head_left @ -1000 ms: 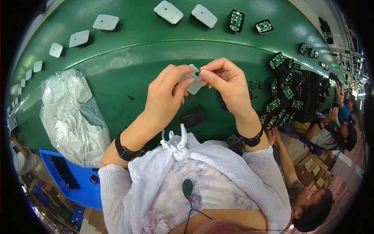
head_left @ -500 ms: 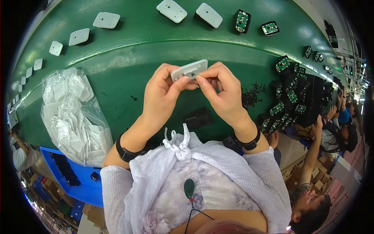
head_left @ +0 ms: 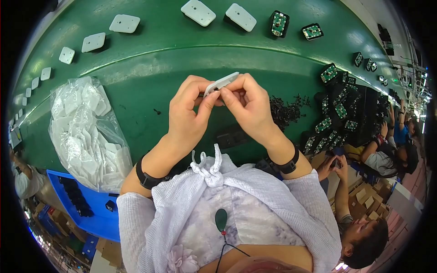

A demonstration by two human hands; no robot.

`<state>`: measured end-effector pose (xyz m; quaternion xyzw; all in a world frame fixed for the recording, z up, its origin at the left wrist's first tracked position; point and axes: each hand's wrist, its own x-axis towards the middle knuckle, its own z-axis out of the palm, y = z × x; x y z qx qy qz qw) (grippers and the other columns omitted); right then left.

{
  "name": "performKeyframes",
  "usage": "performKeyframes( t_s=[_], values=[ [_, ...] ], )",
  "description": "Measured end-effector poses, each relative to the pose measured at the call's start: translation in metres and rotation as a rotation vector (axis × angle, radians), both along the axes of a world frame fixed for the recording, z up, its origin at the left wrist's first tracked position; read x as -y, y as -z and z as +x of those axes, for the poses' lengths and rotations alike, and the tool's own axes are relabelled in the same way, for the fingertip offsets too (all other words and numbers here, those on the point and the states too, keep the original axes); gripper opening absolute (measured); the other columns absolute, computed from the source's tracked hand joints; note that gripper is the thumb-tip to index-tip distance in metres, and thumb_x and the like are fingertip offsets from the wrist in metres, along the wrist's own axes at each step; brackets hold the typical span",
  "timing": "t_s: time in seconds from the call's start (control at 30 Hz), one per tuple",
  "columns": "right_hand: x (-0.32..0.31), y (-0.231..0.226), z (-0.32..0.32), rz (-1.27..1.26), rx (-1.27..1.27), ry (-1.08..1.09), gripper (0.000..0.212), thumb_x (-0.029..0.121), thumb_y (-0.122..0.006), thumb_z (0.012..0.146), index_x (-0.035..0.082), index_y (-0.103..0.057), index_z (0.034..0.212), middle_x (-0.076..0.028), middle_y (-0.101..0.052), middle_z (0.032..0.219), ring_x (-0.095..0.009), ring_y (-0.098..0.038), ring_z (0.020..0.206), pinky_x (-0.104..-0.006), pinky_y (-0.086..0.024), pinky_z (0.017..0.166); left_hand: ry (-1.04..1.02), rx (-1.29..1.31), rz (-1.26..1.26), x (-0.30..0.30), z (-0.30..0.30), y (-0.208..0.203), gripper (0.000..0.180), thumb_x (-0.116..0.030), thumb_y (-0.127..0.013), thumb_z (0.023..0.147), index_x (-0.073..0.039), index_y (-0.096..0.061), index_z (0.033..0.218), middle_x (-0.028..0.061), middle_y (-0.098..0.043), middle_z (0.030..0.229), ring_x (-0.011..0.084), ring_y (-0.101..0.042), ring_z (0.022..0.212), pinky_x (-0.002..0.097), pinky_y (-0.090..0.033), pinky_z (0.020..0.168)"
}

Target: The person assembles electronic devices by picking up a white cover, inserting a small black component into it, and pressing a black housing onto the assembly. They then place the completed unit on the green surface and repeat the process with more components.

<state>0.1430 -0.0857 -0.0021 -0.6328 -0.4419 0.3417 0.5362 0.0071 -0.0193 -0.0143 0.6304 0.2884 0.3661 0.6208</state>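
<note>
A white plastic cover plate (head_left: 221, 83) is held up in front of me, tilted nearly edge-on. My left hand (head_left: 187, 102) pinches its left end between thumb and fingers. At the right end, my right hand (head_left: 248, 101) grips it, the thumb tip close to the left thumb along the lower edge. A small dark bit shows at the thumb tips, too little to name. Beneath my hands a black casing (head_left: 230, 138) lies on the green table (head_left: 150, 84), partly hidden by my right forearm. A heap of small black parts (head_left: 286, 111) spreads just right of my right hand.
A clear bag of white covers (head_left: 86, 136) lies left, above a blue tray (head_left: 98, 223). Black housings with green circuit boards (head_left: 340, 110) pile up at right. White-covered units (head_left: 198, 12) and open board units (head_left: 279, 23) line the far strip. A co-worker (head_left: 359, 236) sits at lower right.
The cover plate has turned more edge-on, and my right hand has shifted slightly left with it. The co-worker's raised arm has come down, hands together now.
</note>
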Motion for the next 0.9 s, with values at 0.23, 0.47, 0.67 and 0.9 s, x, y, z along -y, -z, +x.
performKeyframes(
  t_s=[0.23, 0.47, 0.67, 0.9],
  values=[
    [0.006, 0.012, 0.002, 0.027, 0.152, -0.064, 0.009, 0.004, -0.065, 0.088, 0.001, -0.056, 0.086, -0.004, -0.061, 0.080, -0.005, -0.056, 0.062, -0.0210, -0.043, 0.052, 0.029, -0.047, 0.077, 0.001, -0.003, 0.000, 0.008, 0.005, -0.058, 0.088, 0.005, -0.058, 0.096, 0.0114, -0.056, 0.096, 0.0179, -0.065, 0.078, 0.0266, -0.057, 0.068],
    [0.012, 0.006, 0.012, 0.074, 0.356, 0.038, 0.021, 0.012, -0.073, 0.083, 0.005, -0.058, 0.096, -0.001, -0.054, 0.086, -0.006, -0.042, 0.063, -0.0188, -0.034, 0.054, 0.074, 0.103, -0.340, -0.002, -0.008, 0.004, 0.008, -0.003, -0.056, 0.094, 0.005, -0.056, 0.095, 0.0081, -0.055, 0.096, 0.0151, -0.065, 0.079, 0.0255, -0.055, 0.069],
    [0.004, -0.004, 0.024, -0.092, 0.123, -0.117, 0.025, 0.012, -0.074, 0.082, 0.004, -0.056, 0.097, 0.001, -0.050, 0.085, -0.005, -0.041, 0.068, -0.0194, -0.033, 0.060, 0.167, 0.078, -0.367, -0.003, -0.006, -0.002, 0.011, -0.004, -0.054, 0.095, 0.005, -0.056, 0.098, 0.0078, -0.056, 0.093, 0.0152, -0.064, 0.077, 0.0260, -0.054, 0.069],
    [0.000, -0.002, 0.033, -0.275, -0.213, -0.266, 0.020, 0.010, -0.072, 0.083, 0.005, -0.053, 0.085, 0.003, -0.050, 0.080, -0.004, -0.045, 0.071, -0.0192, -0.037, 0.062, 0.193, 0.014, -0.337, -0.002, -0.006, 0.001, 0.013, -0.003, -0.052, 0.095, 0.006, -0.056, 0.103, 0.0088, -0.058, 0.095, 0.0156, -0.064, 0.077, 0.0260, -0.054, 0.072]
  ],
)
